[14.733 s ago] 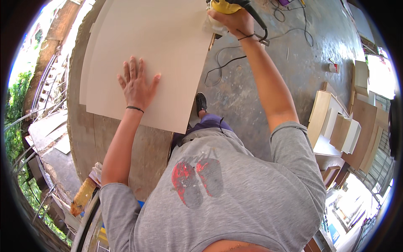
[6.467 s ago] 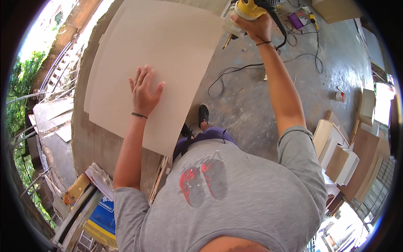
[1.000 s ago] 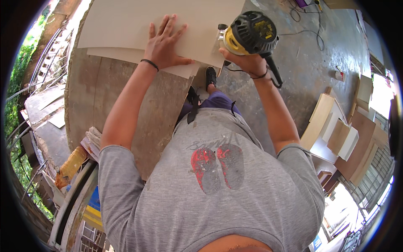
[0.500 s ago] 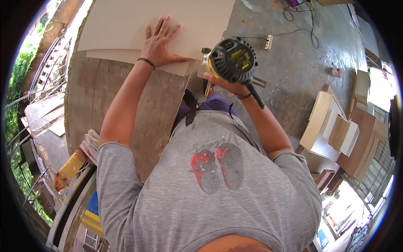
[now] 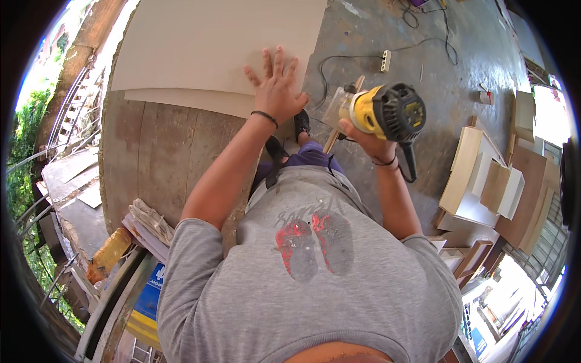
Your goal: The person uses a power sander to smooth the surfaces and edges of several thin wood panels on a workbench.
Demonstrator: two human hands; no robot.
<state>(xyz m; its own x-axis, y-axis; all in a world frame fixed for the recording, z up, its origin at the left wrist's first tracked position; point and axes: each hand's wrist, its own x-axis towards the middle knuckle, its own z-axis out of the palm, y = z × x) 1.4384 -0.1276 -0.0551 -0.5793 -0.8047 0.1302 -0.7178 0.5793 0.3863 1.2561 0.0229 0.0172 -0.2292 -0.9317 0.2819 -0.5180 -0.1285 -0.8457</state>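
Note:
My right hand (image 5: pixel 369 143) is wrapped round a yellow-and-black trim router (image 5: pixel 387 112), held off the bench at its right side. The router is tipped on its side, its clear base plate (image 5: pixel 336 107) toward the bench and its black cord end hanging toward my wrist. Against the base runs a thin wooden strip (image 5: pixel 331 141); how it is fixed there cannot be made out. My left hand (image 5: pixel 278 91) lies flat with fingers spread on a pale sheet board (image 5: pixel 200 39), near its right front corner. Beneath that board is a worn wooden bench top (image 5: pixel 166 142).
A black cable (image 5: pixel 322 68) runs over the grey floor to a white power strip (image 5: pixel 386 61). Pale wooden cabinet parts (image 5: pixel 466 172) stand on the right. A red-and-white can (image 5: pixel 485 97) sits beyond them. Left of me lies a yellow wrapped bundle (image 5: pixel 109 254).
The router has swung right and turned from upright-facing to sideways, showing its clear base and wooden strip. My left hand has slid right and nearer along the board.

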